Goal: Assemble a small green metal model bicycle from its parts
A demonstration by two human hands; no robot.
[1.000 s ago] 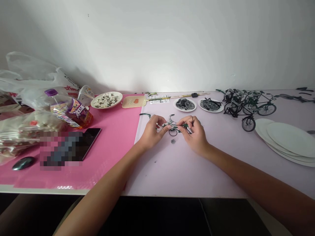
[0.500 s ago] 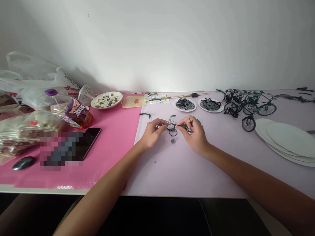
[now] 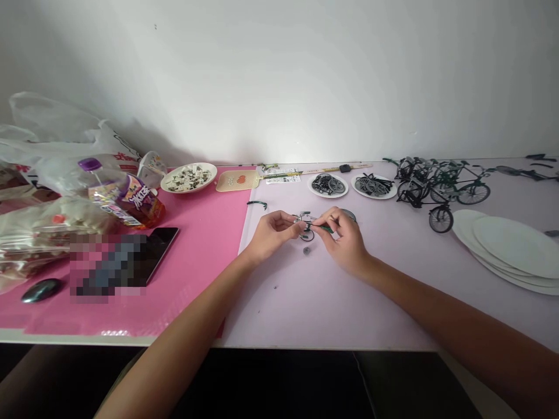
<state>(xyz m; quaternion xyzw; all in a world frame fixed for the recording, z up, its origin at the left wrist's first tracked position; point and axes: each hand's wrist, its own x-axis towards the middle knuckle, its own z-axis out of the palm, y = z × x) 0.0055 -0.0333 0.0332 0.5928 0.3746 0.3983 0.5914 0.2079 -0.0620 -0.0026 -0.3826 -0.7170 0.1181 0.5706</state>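
One grey disc (image 3: 306, 251) lies on the table (image 3: 305, 308), just short of one black ring (image 3: 308, 239). About there, my left hand (image 3: 273, 234) and right hand (image 3: 344, 235) both pinch one small bicycle model (image 3: 307, 222). Beyond sit one curved green piece (image 3: 258, 203), then two small plates (image 3: 331, 196) of parts.

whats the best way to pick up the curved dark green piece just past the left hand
Pinch the curved dark green piece around the middle of its longer stretch, coming down from above. It looks thin and lies low on the table, so a fingertip grip across its narrow width should suit. Its bent end points toward the left hand, crowding that side.
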